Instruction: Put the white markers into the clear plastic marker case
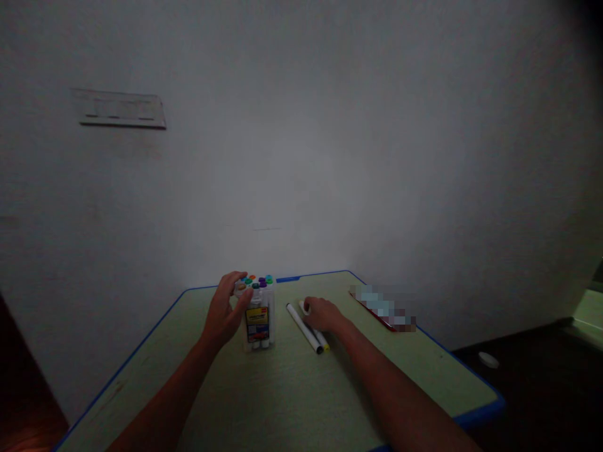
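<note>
A clear case of markers (259, 314) with colored caps and a yellow-and-blue label stands upright on the table. My left hand (228, 309) is wrapped round the left side of this case, thumb at the front and fingers near the top. To its right, a white marker with a black end (304, 328) lies slanted on the tabletop. Beside it lies a white marker with a yellow end (325, 343), partly covered by my right hand (321, 314). The right hand's fingers are curled and pressed on the upper part of that marker.
The pale green table (264, 402) has a blue edge and stands against a grey wall. A flat, red-edged item (382, 309), blurred out, lies near the right edge. A white round object (488, 360) is on the dark floor at the right.
</note>
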`<state>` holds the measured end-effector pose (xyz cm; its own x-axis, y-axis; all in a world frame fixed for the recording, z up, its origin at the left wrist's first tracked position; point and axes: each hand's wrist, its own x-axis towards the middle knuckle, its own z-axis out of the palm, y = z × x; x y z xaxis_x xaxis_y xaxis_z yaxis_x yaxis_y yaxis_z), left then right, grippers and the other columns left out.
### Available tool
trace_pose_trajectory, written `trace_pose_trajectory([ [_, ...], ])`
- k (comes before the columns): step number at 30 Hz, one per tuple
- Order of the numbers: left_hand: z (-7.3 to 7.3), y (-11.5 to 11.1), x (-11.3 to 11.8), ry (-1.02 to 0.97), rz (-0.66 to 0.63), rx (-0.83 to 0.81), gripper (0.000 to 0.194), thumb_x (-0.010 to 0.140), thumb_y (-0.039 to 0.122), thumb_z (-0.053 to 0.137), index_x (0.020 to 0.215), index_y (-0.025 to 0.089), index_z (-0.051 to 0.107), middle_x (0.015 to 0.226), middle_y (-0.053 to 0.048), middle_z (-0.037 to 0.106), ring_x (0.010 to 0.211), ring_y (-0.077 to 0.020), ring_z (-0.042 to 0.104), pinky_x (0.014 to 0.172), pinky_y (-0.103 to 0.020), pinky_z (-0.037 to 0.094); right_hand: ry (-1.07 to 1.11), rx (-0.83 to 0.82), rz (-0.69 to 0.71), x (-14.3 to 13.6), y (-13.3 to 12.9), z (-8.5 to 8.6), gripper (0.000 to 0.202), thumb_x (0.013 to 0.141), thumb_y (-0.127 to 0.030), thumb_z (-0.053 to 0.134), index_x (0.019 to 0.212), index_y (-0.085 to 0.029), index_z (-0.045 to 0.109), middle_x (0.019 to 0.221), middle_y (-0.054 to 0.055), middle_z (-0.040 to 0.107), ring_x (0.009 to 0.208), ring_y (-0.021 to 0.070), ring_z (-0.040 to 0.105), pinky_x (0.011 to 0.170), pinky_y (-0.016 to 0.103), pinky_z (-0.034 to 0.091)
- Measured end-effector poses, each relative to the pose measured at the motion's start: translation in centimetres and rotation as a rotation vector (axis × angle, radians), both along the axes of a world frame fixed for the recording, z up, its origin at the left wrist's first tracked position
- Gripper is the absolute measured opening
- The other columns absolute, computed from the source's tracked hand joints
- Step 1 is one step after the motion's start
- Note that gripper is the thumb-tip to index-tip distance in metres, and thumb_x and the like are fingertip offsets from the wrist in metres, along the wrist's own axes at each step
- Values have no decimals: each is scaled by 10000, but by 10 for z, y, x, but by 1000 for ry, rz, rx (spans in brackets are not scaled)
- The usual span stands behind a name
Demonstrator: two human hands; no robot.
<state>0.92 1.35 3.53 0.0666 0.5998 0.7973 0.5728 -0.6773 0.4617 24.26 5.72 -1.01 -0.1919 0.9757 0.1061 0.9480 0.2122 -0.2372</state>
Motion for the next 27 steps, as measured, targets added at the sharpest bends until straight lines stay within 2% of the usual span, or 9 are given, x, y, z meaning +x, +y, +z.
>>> trace_pose_trajectory([
  [4,1,-1,0,-1,-1,2,332,824,390,439,1066,168,492,1093,-96,505,1045,-204,481,917,-374,392,-12,-8,-29,0,0,-3,360,662,-299,529,1006,-194,532,994,131,643,904,271,598,645,308,395],
  [8,1,-2,0,5,1,0,330,826,388,435,1075,177,488,1099,-92,503,1050,-205,477,919,-370,386,13,28,-49,-3,-3,2,360,684,-288,511,1034,-201,509,976,117,644,888,253,595,629,300,379],
  [14,0,-1,-1,-1,-10,-13,342,825,395,438,1078,169,484,1097,-97,501,1038,-204,477,895,-364,397,33,126,-22,-5,-5,8,209,730,-278,449,887,-210,569,919,75,658,875,216,593,643,289,366],
  [17,0,-2,-1,-5,-5,-20,348,824,398,437,1076,163,482,1091,-100,505,1025,-203,481,888,-365,399,17,96,-17,-4,-3,5,205,699,-270,465,851,-210,589,937,80,659,891,230,594,642,292,371],
  [27,2,-4,0,-14,24,-54,358,814,419,442,1072,176,492,1070,-89,524,987,-205,521,866,-364,422,-9,9,-44,0,1,-6,325,659,-337,537,953,-202,570,999,110,645,933,255,589,694,310,411],
])
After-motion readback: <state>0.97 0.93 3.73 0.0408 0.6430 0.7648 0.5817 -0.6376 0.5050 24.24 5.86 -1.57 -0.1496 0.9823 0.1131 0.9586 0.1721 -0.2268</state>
